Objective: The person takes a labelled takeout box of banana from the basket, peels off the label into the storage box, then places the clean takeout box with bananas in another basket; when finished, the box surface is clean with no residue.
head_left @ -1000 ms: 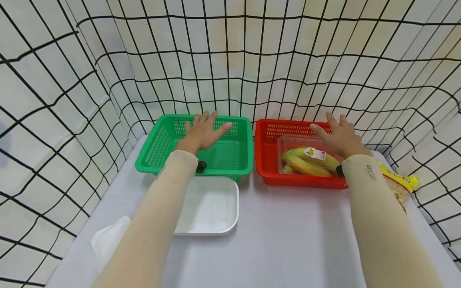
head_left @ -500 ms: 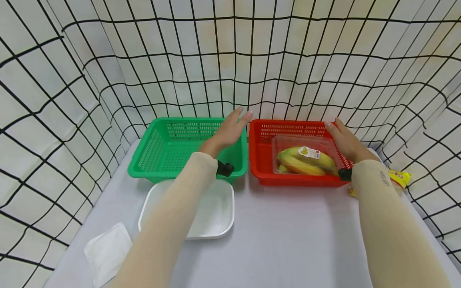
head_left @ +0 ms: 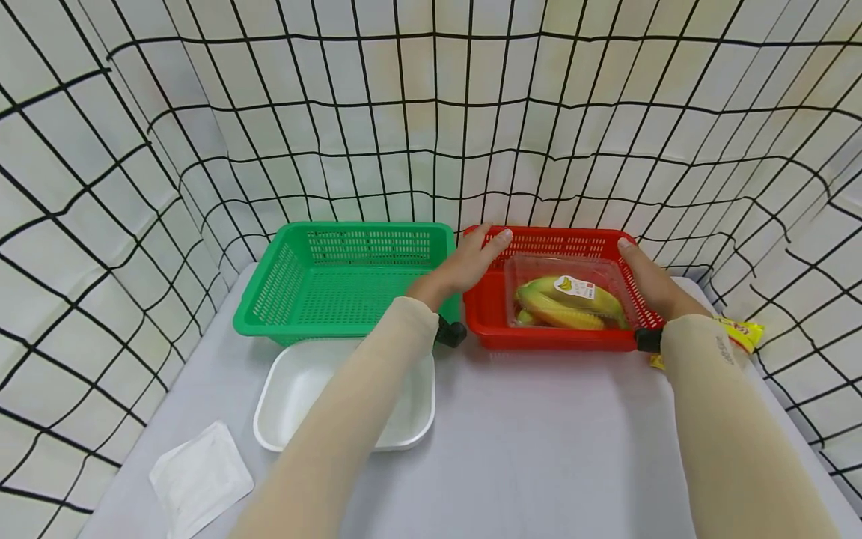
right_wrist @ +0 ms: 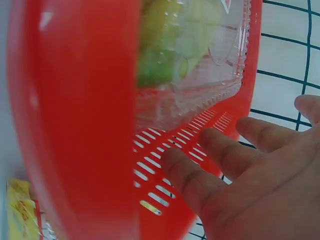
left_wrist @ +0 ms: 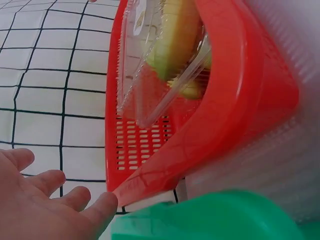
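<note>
A red basket [head_left: 559, 340] holds a clear plastic box [head_left: 599, 266] with bananas [head_left: 562, 305] inside and a label on its lid. My left hand [head_left: 461, 263] is at the basket's left end, fingers extended; in the left wrist view its fingertips [left_wrist: 102, 205] are right at the basket's corner. On the other side, my right hand [head_left: 652, 281] overlaps the right rim. Its fingers [right_wrist: 190, 175] are spread beside the slotted wall in the right wrist view. Neither hand grips anything.
Left of the red basket stands a green basket [head_left: 269, 331], with a white tray [head_left: 286, 367] in front of it. A white folded cloth or packet [head_left: 200, 475] lies at front left. A yellow packet [head_left: 744, 333] is partly behind the right arm. Black netting [head_left: 434, 101] surrounds the table.
My left hand has moved right, from over the green basket to the red basket's left end. My right hand has shifted slightly right and lower, to that basket's right rim.
</note>
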Demonstrator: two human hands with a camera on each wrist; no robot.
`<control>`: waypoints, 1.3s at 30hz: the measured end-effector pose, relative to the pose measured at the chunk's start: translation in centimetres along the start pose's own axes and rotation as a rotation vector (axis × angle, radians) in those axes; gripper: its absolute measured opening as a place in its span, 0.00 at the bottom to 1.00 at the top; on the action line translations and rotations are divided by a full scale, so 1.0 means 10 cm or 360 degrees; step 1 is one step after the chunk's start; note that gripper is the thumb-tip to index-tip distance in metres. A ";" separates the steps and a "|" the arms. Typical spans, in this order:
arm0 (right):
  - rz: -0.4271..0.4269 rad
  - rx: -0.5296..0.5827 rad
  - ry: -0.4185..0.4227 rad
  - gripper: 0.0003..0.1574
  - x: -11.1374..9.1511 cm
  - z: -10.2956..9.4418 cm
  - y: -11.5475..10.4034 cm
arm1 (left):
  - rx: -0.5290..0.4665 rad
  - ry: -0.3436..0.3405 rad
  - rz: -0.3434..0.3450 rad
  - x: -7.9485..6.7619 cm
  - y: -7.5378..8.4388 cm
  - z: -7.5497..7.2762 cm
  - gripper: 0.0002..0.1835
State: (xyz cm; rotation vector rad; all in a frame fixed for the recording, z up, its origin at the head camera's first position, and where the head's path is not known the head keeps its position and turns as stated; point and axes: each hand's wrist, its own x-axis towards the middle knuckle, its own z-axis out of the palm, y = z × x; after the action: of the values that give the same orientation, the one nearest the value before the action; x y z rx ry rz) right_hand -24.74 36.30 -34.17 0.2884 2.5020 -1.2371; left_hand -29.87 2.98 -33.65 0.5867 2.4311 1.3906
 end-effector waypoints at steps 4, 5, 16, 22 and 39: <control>0.0045 0.0032 -0.0058 0.78 0.01 0.00 0.04 | 0.0041 -0.0068 -0.0029 0.00 0.01 0.11 0.49; 0.0049 0.0039 -0.0073 0.78 0.01 0.01 0.05 | 0.0048 -0.0084 -0.0033 0.00 0.01 0.14 0.50; 0.0100 0.0136 -0.0064 0.78 -0.01 0.11 0.08 | 0.0096 -0.0158 -0.0053 0.07 -0.04 0.47 0.51; 0.0032 0.0099 -0.0092 0.70 0.05 0.13 0.11 | 0.0160 -0.0213 -0.0104 0.13 -0.05 0.58 0.53; -0.0041 -0.0099 -0.0095 0.62 0.10 0.15 0.18 | 0.0247 -0.0226 -0.0172 0.21 -0.08 0.73 0.64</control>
State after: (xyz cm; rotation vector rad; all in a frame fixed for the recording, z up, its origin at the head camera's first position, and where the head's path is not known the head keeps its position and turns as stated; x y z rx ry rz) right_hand -24.77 36.17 -36.72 0.2018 2.4952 -1.1575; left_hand -28.76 9.11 -38.05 0.5594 2.4316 1.0873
